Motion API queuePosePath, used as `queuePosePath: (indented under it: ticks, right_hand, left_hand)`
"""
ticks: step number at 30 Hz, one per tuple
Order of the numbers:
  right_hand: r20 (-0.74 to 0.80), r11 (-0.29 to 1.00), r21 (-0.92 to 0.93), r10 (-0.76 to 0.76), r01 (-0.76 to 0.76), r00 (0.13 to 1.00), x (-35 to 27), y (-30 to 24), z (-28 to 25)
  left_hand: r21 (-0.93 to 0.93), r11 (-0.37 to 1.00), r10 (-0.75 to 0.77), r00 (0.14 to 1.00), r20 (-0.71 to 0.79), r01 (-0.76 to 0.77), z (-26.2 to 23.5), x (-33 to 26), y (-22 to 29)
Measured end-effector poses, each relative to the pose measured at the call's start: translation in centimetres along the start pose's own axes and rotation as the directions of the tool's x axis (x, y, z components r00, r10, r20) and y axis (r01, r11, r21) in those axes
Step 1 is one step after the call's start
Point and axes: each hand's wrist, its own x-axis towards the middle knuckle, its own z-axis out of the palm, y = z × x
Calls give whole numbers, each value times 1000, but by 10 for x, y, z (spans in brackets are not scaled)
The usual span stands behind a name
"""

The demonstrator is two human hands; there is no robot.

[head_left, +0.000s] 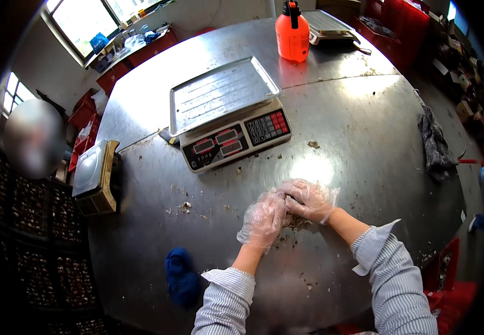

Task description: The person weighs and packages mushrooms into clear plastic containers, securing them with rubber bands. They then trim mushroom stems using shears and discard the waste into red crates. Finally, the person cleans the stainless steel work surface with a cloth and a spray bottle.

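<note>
Plastic gloves (254,224) wrapped my left hand (266,215) and right hand (310,200), fingers curled, any grip hidden; hasty squeezing could have scattered the crumbs (296,222) beneath them.

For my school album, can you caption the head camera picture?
Two gloved hands meet over brown bits on a metal table, near a scale.

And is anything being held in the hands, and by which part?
It cannot be told: the left hand and right hand meet over brownish crumbs, hiding anything between them.
</note>
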Motion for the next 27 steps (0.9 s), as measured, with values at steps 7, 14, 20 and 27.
queuePosePath:
  ticks: [7, 14, 20, 27]
  right_hand:
    - [-229, 868, -439, 141, -231, 963, -86, -67, -18]
    - [-312, 853, 343, 498, -393, 809, -58, -116, 62]
    - [-157, 37, 970, 850, 240, 503, -84, -144, 67]
    - [-790, 812, 481, 565, -331, 238, -293, -212, -59]
  left_hand:
    - [251, 948, -147, 969, -200, 195, 0, -65, 47]
    - [-134, 971, -231, 929, -289, 199, 66, -49, 38]
    - [-883, 436, -583, 803, -127, 176, 64, -49, 108]
    - [-914, 406, -148, 988, -43, 21, 129, -78, 328]
